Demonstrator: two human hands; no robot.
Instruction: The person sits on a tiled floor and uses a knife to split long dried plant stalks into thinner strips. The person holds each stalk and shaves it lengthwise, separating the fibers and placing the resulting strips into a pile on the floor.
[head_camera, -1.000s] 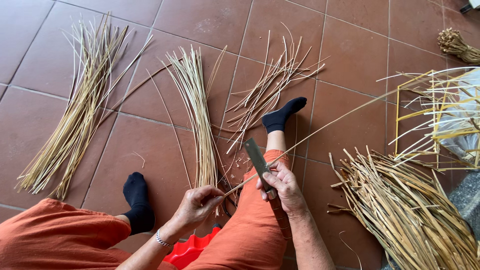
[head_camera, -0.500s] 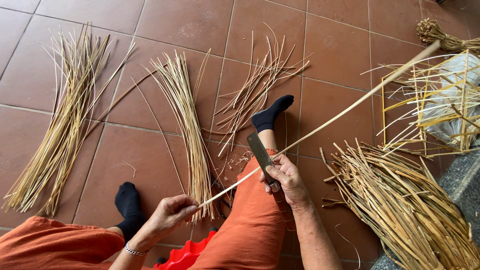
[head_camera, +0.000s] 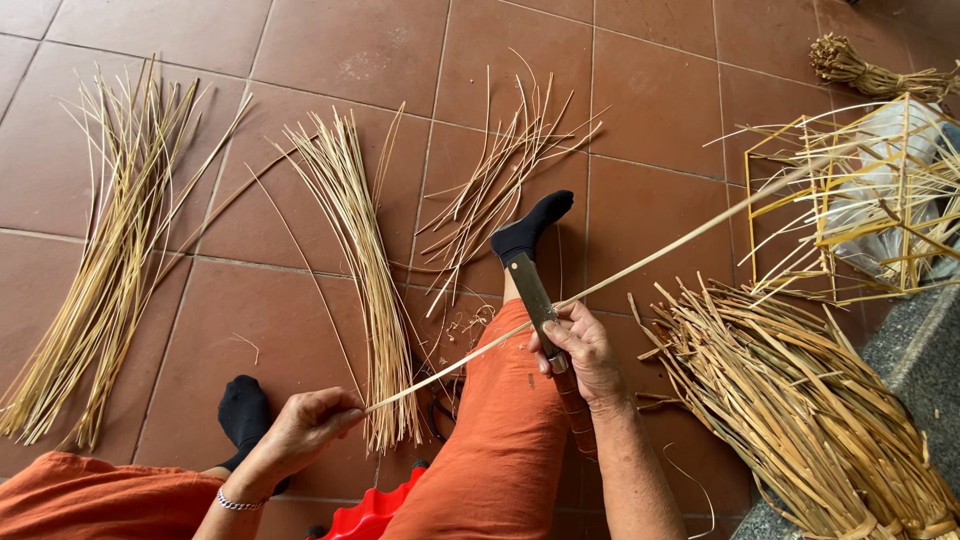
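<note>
My right hand (head_camera: 580, 345) grips a knife (head_camera: 533, 295) by its handle, blade pointing up along my orange-clad leg. A long pale bamboo strip (head_camera: 680, 245) runs from upper right down under the blade to my left hand (head_camera: 305, 428), which pinches its near end. The strip crosses my right thigh just below the knife. Both feet wear black socks (head_camera: 530, 232).
Bundles of split strips lie on the red tile floor: a long one at far left (head_camera: 110, 260), one in the middle (head_camera: 360, 270), a loose one (head_camera: 500, 180) by my foot, a heap (head_camera: 810, 410) at right. An open bamboo frame (head_camera: 850, 200) stands at right. A red plastic object (head_camera: 375, 510) sits between my legs.
My left hand has drawn the strip's near end further left and down, away from the knife. The right hand has kept the knife in the same place on my leg.
</note>
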